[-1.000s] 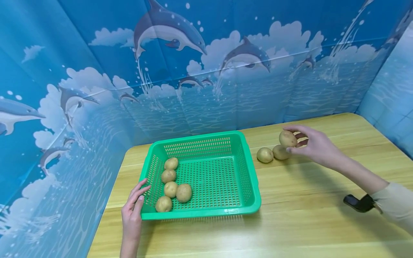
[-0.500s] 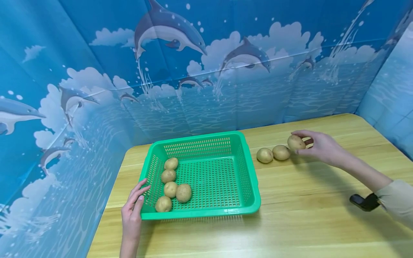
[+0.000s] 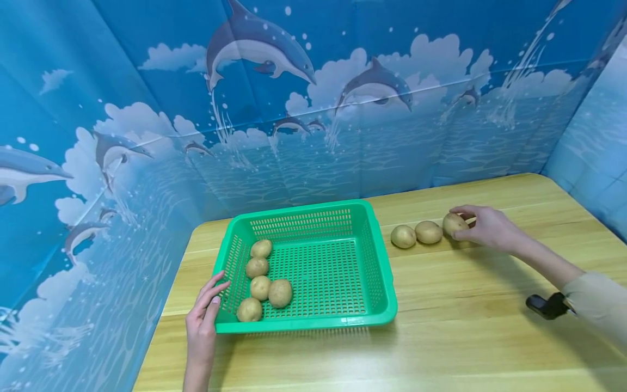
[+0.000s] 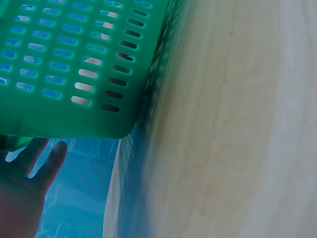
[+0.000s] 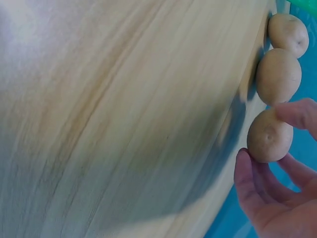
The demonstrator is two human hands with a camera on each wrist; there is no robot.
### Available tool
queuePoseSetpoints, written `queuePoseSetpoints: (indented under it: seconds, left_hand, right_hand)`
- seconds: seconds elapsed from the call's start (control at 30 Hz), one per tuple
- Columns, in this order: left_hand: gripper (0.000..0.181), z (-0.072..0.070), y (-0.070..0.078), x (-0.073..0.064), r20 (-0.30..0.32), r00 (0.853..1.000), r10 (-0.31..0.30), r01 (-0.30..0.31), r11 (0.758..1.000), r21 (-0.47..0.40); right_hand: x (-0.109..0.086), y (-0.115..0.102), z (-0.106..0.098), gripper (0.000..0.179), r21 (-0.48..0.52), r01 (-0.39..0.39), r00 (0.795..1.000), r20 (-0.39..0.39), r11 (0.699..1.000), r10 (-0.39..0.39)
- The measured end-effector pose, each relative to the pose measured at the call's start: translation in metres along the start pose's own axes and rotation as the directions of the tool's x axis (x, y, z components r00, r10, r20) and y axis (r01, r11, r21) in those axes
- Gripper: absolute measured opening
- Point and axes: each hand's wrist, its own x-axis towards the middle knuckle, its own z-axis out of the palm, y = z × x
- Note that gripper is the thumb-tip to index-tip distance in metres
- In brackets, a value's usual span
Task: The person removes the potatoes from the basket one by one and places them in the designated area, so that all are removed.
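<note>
At the right end of a short row on the table, my right hand [image 3: 487, 227] pinches a potato [image 3: 454, 224] between thumb and fingers. The right wrist view shows the fingertips around that potato [image 5: 270, 136], close beside its neighbour. Two more potatoes lie to its left, a middle potato [image 3: 428, 232] and an end potato [image 3: 403, 237] nearest the basket. My left hand [image 3: 202, 321] rests on the left rim of a green plastic basket [image 3: 303, 325], its fingers fairly straight over the edge. Several potatoes [image 3: 260, 287] sit along the basket's left side.
A light wood-grain table [image 3: 441, 337] bears the basket and the row. A blue dolphin-print curtain [image 3: 313, 158] hangs behind and at the sides. A black device [image 3: 546, 306] is attached at the right sleeve [image 3: 597, 302].
My right hand has moved right and down with its potato, from above the middle potato to the row's right end. The left hand and basket have stayed put.
</note>
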Motion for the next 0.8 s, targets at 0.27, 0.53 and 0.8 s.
queuePoseSetpoints:
  seconds: [0.27, 0.53, 0.8]
  left_hand:
    - [0.030, 0.0001, 0.0003, -0.0001, -0.002, 1.000, 0.004, -0.004, 1.000, 0.002]
    - [0.029, 0.0003, -0.0009, 0.0002, 0.002, 1.000, 0.006, -0.006, 1.000, 0.008]
    - [0.030, 0.0007, -0.0006, 0.0005, -0.002, 0.999, 0.041, -0.041, 0.999, 0.019]
  right_hand:
    - [0.0038, 0.0042, 0.0023, 0.067, -0.044, -0.001, 0.999, 0.032, 0.999, 0.002]
    - [0.0011, 0.0067, 0.0078, 0.065, 0.045, -0.018, 0.997, 0.074, 0.999, 0.014]
    - [-0.0006, 0.0103, 0.0094, 0.066, 0.110, -0.009, 0.996, 0.090, 0.994, -0.001]
